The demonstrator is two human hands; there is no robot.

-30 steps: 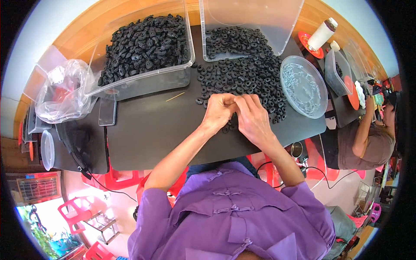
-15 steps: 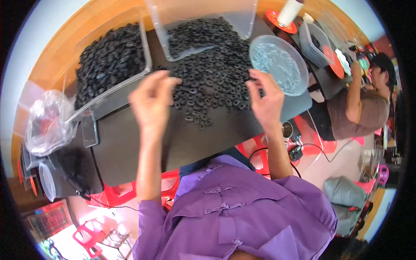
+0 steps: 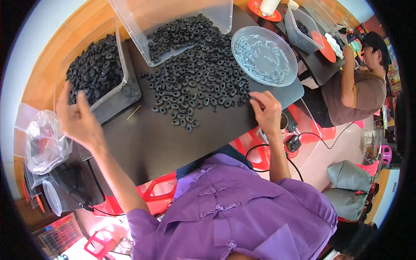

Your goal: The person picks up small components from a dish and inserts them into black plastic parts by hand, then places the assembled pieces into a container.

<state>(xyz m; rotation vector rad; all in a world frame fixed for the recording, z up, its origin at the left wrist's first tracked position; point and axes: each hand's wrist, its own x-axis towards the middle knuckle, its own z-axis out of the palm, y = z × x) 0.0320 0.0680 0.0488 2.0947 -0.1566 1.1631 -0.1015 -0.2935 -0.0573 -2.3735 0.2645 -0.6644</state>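
Observation:
A heap of small black ring-like plastic pieces (image 3: 195, 82) is spread over the dark table and reaches into a clear bin tipped on its side (image 3: 130, 24). My left hand (image 3: 80, 119) is at the near edge of a clear bin (image 3: 125, 82) filled with similar black pieces. Its fingers are apart, slightly blurred, and nothing shows between them. My right hand (image 3: 268, 112) is by the heap's right edge, thumb and fingertips closed together. Whatever they pinch is too small to make out. Beyond it stands a round translucent tub (image 3: 294, 73) holding small clear pieces (image 3: 260, 56).
A thin tan stick (image 3: 134, 112) lies beside the left bin. A clear plastic bag (image 3: 47, 147) sits at the table's left end. On the right, a person in a brown shirt (image 3: 359, 97) works by another bin (image 3: 299, 39). Red stools (image 3: 160, 190) stand below the table.
My left hand has moved left from the heap to the filled bin, its fingers spreading. My right hand has dropped slightly and its fingertips have closed. The view has shifted a little.

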